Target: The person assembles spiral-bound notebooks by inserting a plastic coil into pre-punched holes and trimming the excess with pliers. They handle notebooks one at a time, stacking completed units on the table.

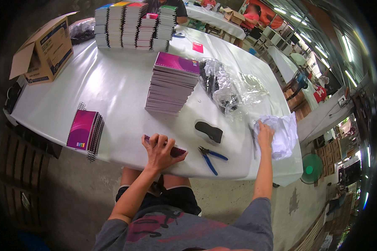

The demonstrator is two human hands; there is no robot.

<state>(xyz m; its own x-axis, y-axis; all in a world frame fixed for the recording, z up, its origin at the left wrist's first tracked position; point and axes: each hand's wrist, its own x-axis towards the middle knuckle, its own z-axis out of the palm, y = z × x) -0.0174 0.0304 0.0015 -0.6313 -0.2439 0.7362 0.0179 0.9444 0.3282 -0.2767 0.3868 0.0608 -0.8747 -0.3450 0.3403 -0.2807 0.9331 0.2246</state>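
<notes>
My left hand [161,152] is curled over a small purple-covered notebook [179,151] at the table's front edge, gripping it from above. To the right, my right hand [265,134] has its fingertips drawn together at the upper end of a dark wire binding coil [252,140]. That coil lies beside crumpled white sheeting [282,136]. Between my hands are blue-handled cutting pliers [211,159], their jaws pointing away from me, and a black oblong block [208,131]. Ahead of my left hand rises a tall stack of purple-covered booklets [171,83].
At the left edge sits a pile of coil-bound purple notebooks [84,129]. Several tall notebook stacks [136,27] line the far side beside an open cardboard box [50,50]. Clear plastic bags [234,90] and a small red booklet [197,47] lie on the white-covered table [121,83]. Other people are beyond.
</notes>
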